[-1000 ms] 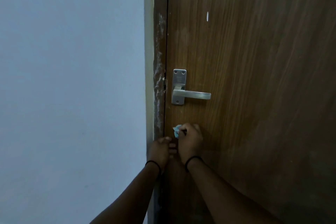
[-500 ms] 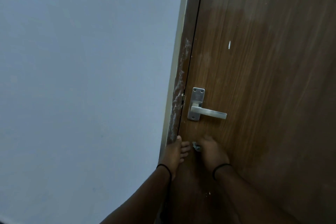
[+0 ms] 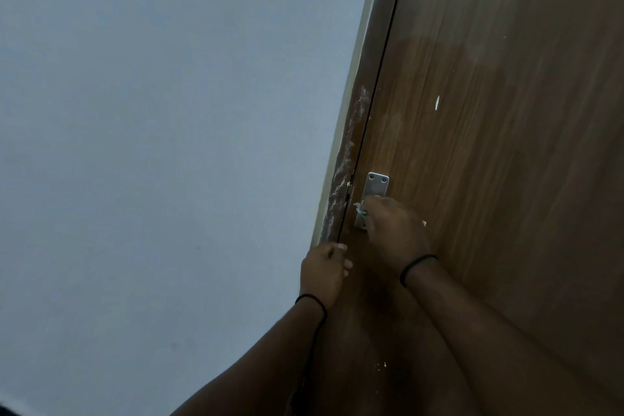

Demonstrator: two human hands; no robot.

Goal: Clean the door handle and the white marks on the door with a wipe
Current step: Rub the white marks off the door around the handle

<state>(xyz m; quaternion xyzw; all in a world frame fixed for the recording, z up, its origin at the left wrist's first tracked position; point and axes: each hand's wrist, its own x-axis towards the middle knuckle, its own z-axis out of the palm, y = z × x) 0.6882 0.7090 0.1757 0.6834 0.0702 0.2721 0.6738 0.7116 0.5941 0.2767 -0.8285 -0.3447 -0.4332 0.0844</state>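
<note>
The right hand is now up on the door handle, where a second ago it was working the bare wood just below it. It is covering the lever and the lower half of the metal plate, and a scrap of pale wipe is poking out at its left edge, so the fingers are closing round wipe and lever together. The left hand is resting by the door frame below, fingers loosely curled, gripping nothing. To me this is looking like the handle-cleaning step getting under way. The marks are waiting: a white streak is showing high on the door, well above the handle, and chalky smears are running down the frame.
</note>
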